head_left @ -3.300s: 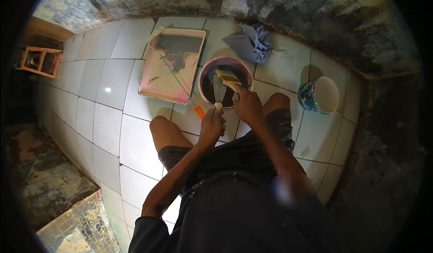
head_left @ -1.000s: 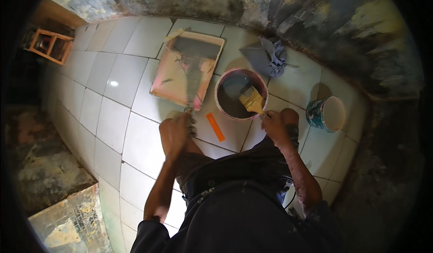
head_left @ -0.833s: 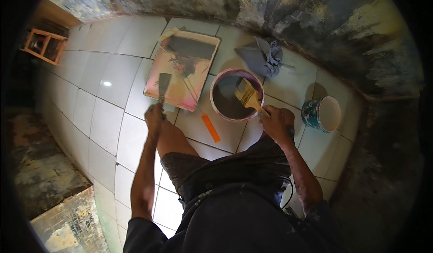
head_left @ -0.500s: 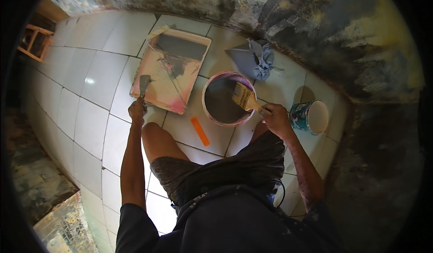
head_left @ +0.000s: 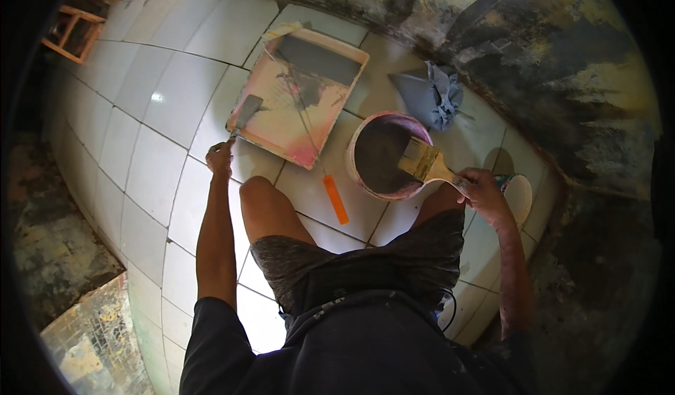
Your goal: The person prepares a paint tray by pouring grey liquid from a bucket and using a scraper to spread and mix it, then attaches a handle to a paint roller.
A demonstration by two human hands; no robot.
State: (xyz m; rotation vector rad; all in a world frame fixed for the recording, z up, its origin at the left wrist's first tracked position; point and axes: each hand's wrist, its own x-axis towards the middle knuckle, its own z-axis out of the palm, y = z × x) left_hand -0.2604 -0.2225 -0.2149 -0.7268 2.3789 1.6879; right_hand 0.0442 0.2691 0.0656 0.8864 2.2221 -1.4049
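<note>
My left hand is closed at the handle end of a putty knife, whose dark blade lies over the near-left edge of the paint tray. Gripped by its handle, a wide paintbrush is in my right hand. Its bristles hang over the right side of a round bucket of grey paint. A roller frame with an orange handle rests with its rod across the tray, which is stained pink and grey.
A crumpled grey plastic bag sits beyond the bucket, by the stained wall. Partly behind my right hand stands a small tub. White tiles cover the floor. A wooden frame is at the far left.
The view has shifted, so the floor things sit further right. My left hand has moved to the handle's end as the putty knife tilts over the tray edge. The brush has drawn toward the bucket's right rim.
</note>
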